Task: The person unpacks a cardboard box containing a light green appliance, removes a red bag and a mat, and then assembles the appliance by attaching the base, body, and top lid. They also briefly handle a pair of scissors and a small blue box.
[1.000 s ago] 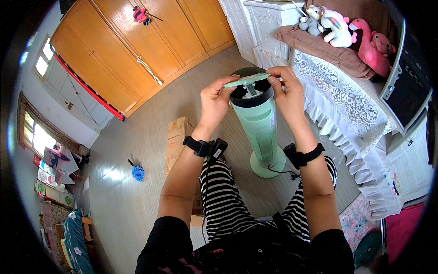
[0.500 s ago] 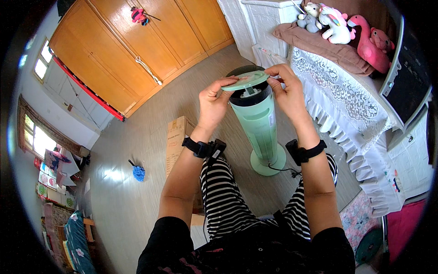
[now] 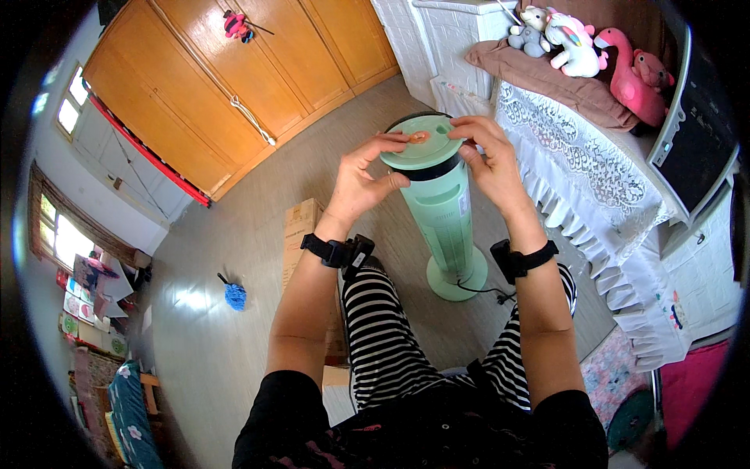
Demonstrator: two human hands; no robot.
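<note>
A pale green tower fan (image 3: 441, 227) stands upright on its round base (image 3: 461, 289) between my legs. On its top sits a round green lid (image 3: 426, 156), with a small orange-red patch and a dark hole in its face; a black band shows just under it. My left hand (image 3: 367, 172) grips the lid's left side, fingers over the upper face and thumb at the near rim. Holding the right side of the rim is my right hand (image 3: 488, 160), its thumb lower than its fingers. A black cord (image 3: 488, 291) runs from the base.
Left of the fan stands a cardboard box (image 3: 299, 230), partly behind my left arm. A blue duster (image 3: 234, 295) lies on the grey floor. Wooden wardrobe doors (image 3: 203, 94) rise at the back. To the right, a lace-covered seat (image 3: 562, 133) bears a brown cushion (image 3: 547, 82) and plush toys (image 3: 574, 47).
The lid was tilted, with the fan's open top showing beneath it; now it lies flatter over the top. My left thumb has moved away from the fingers and down.
</note>
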